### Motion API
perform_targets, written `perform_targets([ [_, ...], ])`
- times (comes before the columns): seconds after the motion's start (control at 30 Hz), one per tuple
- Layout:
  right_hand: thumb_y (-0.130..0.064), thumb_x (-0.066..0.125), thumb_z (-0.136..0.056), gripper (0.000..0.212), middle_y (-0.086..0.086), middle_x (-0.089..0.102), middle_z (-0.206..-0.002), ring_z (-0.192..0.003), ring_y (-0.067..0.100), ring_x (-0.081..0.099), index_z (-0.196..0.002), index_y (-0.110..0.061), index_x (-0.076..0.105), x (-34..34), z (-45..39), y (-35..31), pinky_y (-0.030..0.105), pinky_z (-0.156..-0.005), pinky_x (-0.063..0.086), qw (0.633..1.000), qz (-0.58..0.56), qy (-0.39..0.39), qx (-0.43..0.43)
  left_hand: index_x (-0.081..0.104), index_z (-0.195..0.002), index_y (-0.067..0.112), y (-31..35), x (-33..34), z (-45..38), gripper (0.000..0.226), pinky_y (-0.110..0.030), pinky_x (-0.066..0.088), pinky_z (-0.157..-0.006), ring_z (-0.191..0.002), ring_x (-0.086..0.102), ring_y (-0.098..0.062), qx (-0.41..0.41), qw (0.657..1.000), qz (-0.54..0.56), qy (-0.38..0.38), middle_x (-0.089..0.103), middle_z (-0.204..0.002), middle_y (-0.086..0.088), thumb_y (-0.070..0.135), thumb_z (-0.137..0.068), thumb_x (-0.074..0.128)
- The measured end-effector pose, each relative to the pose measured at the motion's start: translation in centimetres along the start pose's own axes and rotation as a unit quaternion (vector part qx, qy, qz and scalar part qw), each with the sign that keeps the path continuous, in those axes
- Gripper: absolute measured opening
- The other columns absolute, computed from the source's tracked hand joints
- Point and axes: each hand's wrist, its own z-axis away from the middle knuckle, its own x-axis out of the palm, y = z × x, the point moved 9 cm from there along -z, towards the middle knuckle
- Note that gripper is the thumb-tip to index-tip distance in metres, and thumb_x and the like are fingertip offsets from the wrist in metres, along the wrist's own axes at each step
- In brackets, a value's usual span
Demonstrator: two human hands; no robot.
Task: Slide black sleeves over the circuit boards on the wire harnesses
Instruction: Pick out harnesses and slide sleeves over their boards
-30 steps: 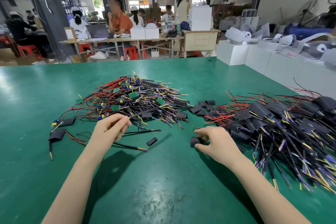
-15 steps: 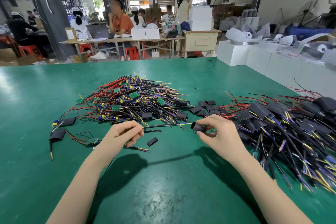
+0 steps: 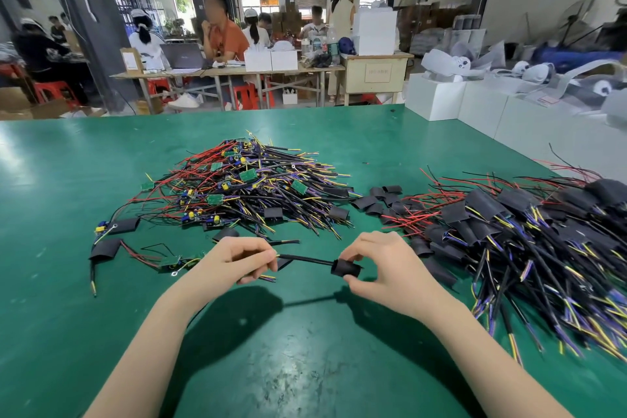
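Left hand (image 3: 234,260) pinches the harness cable (image 3: 305,259); right hand (image 3: 380,268) pinches the black sleeve (image 3: 345,269) round its end.

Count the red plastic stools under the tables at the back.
3 show at least partly: one red stool at far left, one under the laptop table, one beneath the table's middle. Others may be hidden behind legs and people.

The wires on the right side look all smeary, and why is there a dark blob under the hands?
Head view: the right pile of harnesses smears toward the picture's edge, blurred there. Head view: the dark blobs on the green table are shadows of the left hand and right hand, lit from above.
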Motion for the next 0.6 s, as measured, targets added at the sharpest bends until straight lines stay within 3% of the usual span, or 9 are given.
perform_targets([
  [0.17, -0.029, 0.069, -0.074, 0.017, -0.012, 0.062, -0.087, -0.083, 0.006, 0.057, -0.09, -0.025, 0.067, 1.0, -0.2, -1.6, 0.026, -0.079, 0.038, 0.998, -0.067, 0.0, 0.004, 0.071, -0.081, 0.019, 0.1, 2.3, -0.4, 0.019, -0.019, 0.037, -0.055, -0.055, 0.044, -0.011, -0.002, 0.999, -0.02, -0.026, 0.055, -0.062, 0.003, 0.026, -0.095, 0.06],
  [0.23, -0.027, 0.068, -0.074, 0.016, -0.011, 0.062, -0.087, -0.082, 0.008, 0.057, -0.09, -0.024, 0.066, 1.2, -0.2, -2.1, 0.027, -0.079, 0.04, 0.997, -0.072, 0.002, 0.005, 0.07, -0.092, 0.024, 0.3, 3.7, -0.6, 0.007, -0.021, 0.044, -0.06, -0.063, 0.054, -0.01, -0.002, 0.999, -0.02, -0.034, 0.063, -0.071, 0.004, 0.024, -0.093, 0.063],
  [0.3, -0.025, 0.068, -0.074, 0.016, -0.01, 0.061, -0.085, -0.081, 0.009, 0.057, -0.089, -0.022, 0.066, 1.1, -0.3, -1.8, 0.029, -0.08, 0.042, 0.998, -0.064, 0.008, 0.013, 0.063, -0.112, 0.029, 0.3, 4.2, -0.7, 0.028, -0.02, 0.05, -0.076, -0.088, 0.064, -0.004, -0.003, 0.998, -0.047, -0.033, 0.069, -0.095, 0.009, 0.032, -0.085, 0.071],
  [0.37, -0.023, 0.068, -0.073, 0.015, -0.009, 0.06, -0.083, -0.08, 0.011, 0.057, -0.088, -0.02, 0.066, 0.6, -0.2, -1.0, 0.031, -0.08, 0.044, 0.998, -0.053, 0.018, 0.032, 0.057, -0.118, 0.033, 0.1, 3.2, -0.4, 0.047, -0.021, 0.05, -0.086, -0.104, 0.06, -0.001, -0.011, 0.995, -0.096, -0.012, 0.066, -0.11, 0.012, 0.036, -0.076, 0.08],
  [0.43, -0.022, 0.068, -0.072, 0.015, -0.008, 0.06, -0.083, -0.079, 0.012, 0.056, -0.087, -0.02, 0.066, 0.3, 0.0, -0.1, 0.033, -0.081, 0.046, 0.998, -0.039, 0.021, 0.054, 0.061, -0.109, 0.034, -0.1, 2.3, -0.1, 0.046, -0.021, 0.051, -0.079, -0.095, 0.06, -0.001, -0.026, 0.989, -0.148, -0.003, 0.066, -0.105, 0.012, 0.035, -0.071, 0.085],
  [0.6, -0.023, 0.067, -0.072, 0.015, -0.008, 0.06, -0.084, -0.08, 0.013, 0.056, -0.087, -0.021, 0.066, 0.2, 0.1, 0.5, 0.034, -0.078, 0.047, 0.996, -0.038, 0.017, 0.073, 0.07, -0.08, 0.023, -0.1, 3.0, -0.4, 0.009, -0.014, 0.046, -0.064, -0.068, 0.059, -0.001, -0.017, 0.974, -0.224, -0.014, 0.07, -0.078, 0.008, 0.025, -0.078, 0.079],
])
